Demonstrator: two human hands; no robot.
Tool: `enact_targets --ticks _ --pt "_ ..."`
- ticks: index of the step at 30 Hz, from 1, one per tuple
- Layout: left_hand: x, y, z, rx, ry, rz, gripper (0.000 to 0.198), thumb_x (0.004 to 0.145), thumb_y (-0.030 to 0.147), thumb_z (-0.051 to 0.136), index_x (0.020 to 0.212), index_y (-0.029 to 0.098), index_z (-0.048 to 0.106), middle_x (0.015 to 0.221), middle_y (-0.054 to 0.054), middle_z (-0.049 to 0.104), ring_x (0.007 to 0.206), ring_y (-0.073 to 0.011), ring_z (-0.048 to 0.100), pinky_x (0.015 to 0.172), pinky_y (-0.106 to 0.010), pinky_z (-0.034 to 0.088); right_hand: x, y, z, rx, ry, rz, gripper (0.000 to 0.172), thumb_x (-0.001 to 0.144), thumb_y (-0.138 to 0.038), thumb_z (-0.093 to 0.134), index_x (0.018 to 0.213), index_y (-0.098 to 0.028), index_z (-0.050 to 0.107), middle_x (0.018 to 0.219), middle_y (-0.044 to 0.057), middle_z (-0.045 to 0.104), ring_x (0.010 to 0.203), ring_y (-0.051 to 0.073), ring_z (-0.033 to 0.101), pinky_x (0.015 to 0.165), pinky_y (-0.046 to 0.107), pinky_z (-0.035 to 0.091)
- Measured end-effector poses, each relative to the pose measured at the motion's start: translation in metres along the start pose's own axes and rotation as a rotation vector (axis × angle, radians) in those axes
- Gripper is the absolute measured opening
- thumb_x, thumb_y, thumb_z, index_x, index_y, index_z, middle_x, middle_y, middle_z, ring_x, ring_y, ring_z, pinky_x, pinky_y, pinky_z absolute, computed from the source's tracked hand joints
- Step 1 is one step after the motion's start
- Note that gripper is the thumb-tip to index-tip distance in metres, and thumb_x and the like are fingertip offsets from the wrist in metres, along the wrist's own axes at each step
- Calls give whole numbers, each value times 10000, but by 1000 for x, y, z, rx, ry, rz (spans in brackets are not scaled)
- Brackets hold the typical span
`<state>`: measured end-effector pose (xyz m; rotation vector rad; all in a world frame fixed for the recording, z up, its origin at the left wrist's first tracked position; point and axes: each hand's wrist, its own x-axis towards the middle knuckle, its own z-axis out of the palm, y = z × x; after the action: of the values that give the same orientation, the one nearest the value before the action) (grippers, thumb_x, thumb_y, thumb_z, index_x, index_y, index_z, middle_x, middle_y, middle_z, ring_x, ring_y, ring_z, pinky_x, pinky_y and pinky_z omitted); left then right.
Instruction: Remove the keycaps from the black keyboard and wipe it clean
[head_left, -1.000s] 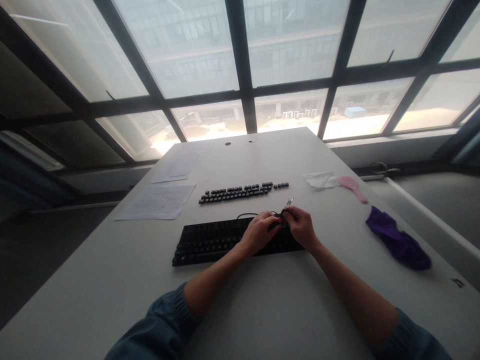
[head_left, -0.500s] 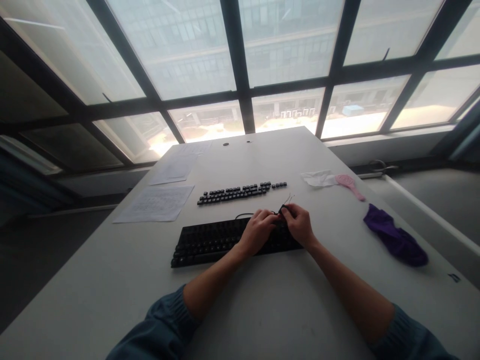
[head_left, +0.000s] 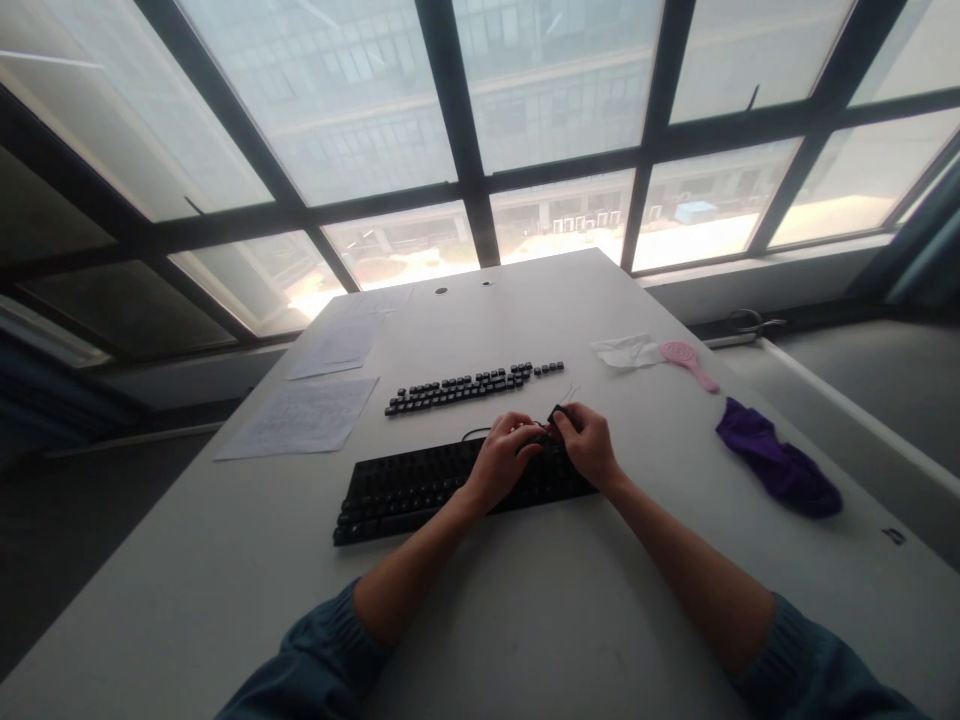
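Observation:
A black keyboard (head_left: 409, 490) lies in front of me, its upper rows looking bare of keycaps and its right part covered by my hands. Over that part, my right hand (head_left: 589, 445) pinches a small black keycap puller (head_left: 556, 411), with two thin wires sticking up beyond the fingers. My left hand (head_left: 504, 455) is beside it, fingers curled in and their tips close to the right fingertips. Whatever is between the left fingers is too small to make out. Beyond the keyboard, loose black keycaps (head_left: 457, 391) stand in rows on the white table (head_left: 480, 620).
Paper sheets (head_left: 300, 420) lie on the left. To the right are a crumpled white tissue (head_left: 626, 351), a pink hairbrush (head_left: 686, 362) and a purple cloth (head_left: 780, 465). A small dark item (head_left: 893, 537) sits near the right edge. Windows rise behind the table.
The view has shifted slightly, so everything sits a little further left. The left fingers have bent and moved slightly; the right hand still pinches the keycap puller.

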<state>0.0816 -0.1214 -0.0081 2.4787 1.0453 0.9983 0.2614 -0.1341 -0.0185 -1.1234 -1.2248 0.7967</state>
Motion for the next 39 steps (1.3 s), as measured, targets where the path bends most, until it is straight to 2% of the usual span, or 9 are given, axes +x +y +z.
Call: enact_targets --ticks 7,14,23,27,31,33,36,39 --pt "0 4 1 123 -72 58 202 881 106 624 1040 226 654 1129 -58 586 1057 -220 539 923 -381 512 -1 -1 1 -12 -49 2 245 882 -416 607 796 -189 638 690 38 684 636 203 664 573 284 505" --pt "1 6 2 -135 -95 -67 148 885 98 587 987 201 614 977 -37 632 934 -187 602 863 -327 505 -2 -5 0 14 -54 -3 243 878 -423 615 806 -191 629 689 28 661 653 206 665 594 287 517" --pt "1 6 -4 -235 -53 -128 97 927 194 580 1005 206 636 967 -37 680 920 -193 631 860 -336 506 -2 0 1 60 -79 -1 262 843 -463 649 833 -201 641 732 37 688 668 213 669 629 307 544" --pt "3 4 -5 -275 -68 -82 124 925 207 601 1036 208 655 1008 -50 673 947 -190 637 873 -327 514 -1 0 0 70 -50 -2 270 855 -472 632 837 -203 620 728 39 691 672 216 675 627 309 552" --pt "2 8 -2 -221 -69 -12 200 942 167 566 1111 223 657 1068 -59 645 992 -180 622 905 -317 504 1 1 0 102 -18 9 264 859 -462 639 835 -200 617 736 51 699 675 221 685 628 311 555" --pt "0 10 0 -178 -43 4 198 949 178 557 1114 225 656 1075 -63 633 1006 -185 612 907 -328 504 1 1 0 99 -13 12 273 861 -467 638 830 -197 618 738 57 706 663 218 683 622 311 551" --pt "2 12 -4 -127 63 -22 137 914 237 631 1040 217 680 1060 -68 608 1000 -195 601 897 -340 511 2 1 0 72 -1 14 302 869 -492 622 820 -193 623 738 69 717 645 214 674 619 315 547" --pt "18 6 -14 -91 139 -84 131 898 257 652 1017 213 687 1020 -59 630 895 -173 605 806 -311 522 3 2 0 80 10 27 331 869 -521 615 830 -193 626 745 79 725 646 219 679 626 322 552"
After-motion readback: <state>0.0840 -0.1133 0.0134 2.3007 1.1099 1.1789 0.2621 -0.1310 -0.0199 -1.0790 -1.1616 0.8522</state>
